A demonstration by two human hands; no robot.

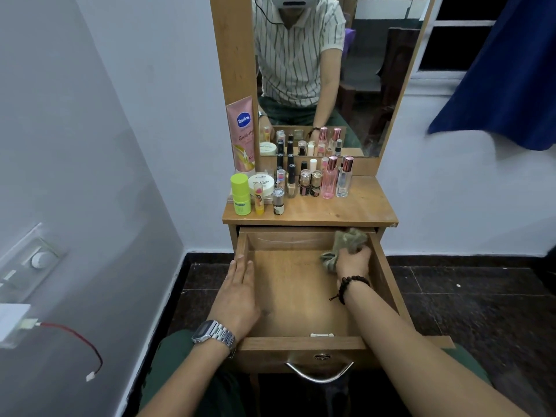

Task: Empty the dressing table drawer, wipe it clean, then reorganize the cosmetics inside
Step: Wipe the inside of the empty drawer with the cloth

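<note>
The wooden drawer (301, 346) is pulled out wide with nothing lying in it. My right hand (353, 261) grips a crumpled olive cloth (349, 240) against the drawer's far right corner. My left hand (239, 288) rests flat, fingers straight, on the drawer's left wall. Several cosmetics stand on the table top (355, 206): a green stick (240, 194), a white nail polish jar (261, 181), small bottles (310, 182), two pink-capped perfume bottles (329, 180), and a pink Vaseline tube (242, 133) leaning against the mirror frame.
A mirror (331, 70) rises behind the table and reflects a person in a striped shirt. A white wall with a switch plate (36, 260) and a red wire (78, 338) is at left. A blue curtain (505, 70) hangs at right. The floor is dark.
</note>
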